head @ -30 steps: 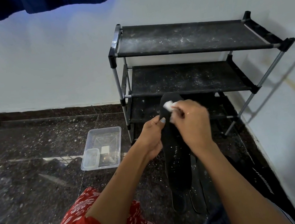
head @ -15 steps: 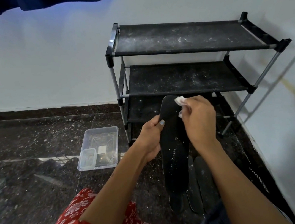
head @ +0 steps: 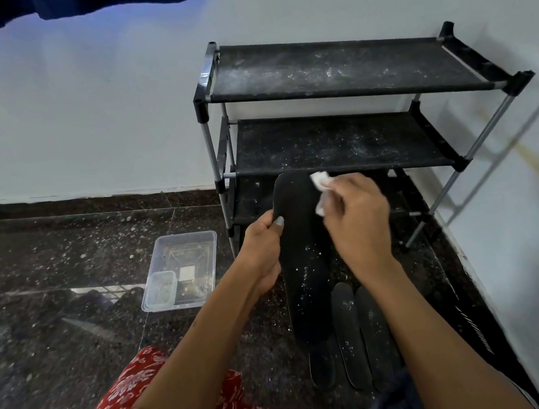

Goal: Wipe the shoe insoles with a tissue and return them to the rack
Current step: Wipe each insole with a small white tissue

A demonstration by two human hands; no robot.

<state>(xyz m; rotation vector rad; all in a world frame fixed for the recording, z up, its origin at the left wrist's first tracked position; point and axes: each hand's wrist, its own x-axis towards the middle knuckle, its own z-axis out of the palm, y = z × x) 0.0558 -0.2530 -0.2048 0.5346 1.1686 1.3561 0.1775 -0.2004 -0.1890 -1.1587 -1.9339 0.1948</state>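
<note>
Looks like a home, entryway or room corner: three-tier black shoe rack (head: 343,100) pushed into the corner against plain white walls (head: 80,108), shelves dusted with white specks. Dark speckled polished stone floor (head: 65,263) with matching dark skirting along the wall's base, clear plastic container (head: 181,273) on the floor just left of the rack's bottom-left corner. Loose black insoles (head: 348,330) on the floor along the rack's front edge, blue fabric (head: 67,5) hanging at the top edge.
</note>
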